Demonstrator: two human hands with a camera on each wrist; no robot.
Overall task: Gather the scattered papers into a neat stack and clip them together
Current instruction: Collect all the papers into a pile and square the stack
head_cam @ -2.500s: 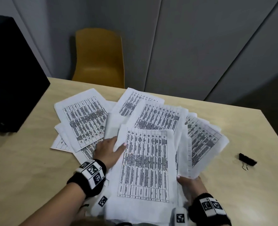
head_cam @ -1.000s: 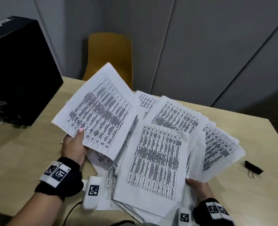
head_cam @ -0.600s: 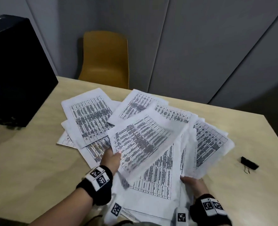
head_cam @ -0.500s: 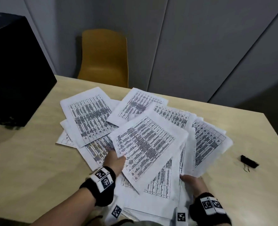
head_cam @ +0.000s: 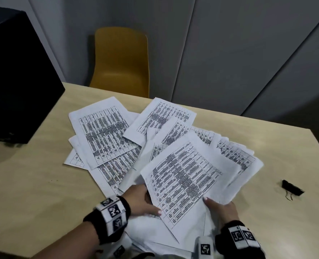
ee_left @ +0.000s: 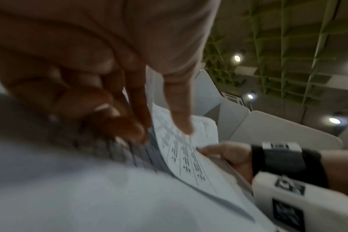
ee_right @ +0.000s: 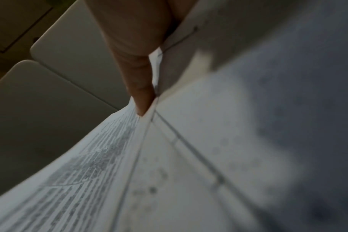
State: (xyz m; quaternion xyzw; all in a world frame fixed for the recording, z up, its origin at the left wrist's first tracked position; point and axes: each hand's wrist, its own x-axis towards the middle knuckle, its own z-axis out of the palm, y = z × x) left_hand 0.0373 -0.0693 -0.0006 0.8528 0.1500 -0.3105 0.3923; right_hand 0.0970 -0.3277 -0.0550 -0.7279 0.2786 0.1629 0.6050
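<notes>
On the bench (head_cam: 33, 184) our loose papers (head_cam: 102, 135) lie fanned ahead and left of our left hand (head_cam: 140, 199), long edges slanting away, nearer that hand. Our top sheet (head_cam: 188, 180) sits pinched by both: left thumb at its near-left edge, right hand (head_cam: 220, 208) clamping the gathered bundle. The binder clip (head_cam: 292, 187) lies far right, untouched.

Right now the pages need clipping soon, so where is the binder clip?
In the head view the binder clip lies on the table, right of the fanned papers, beyond the right hand.
</notes>
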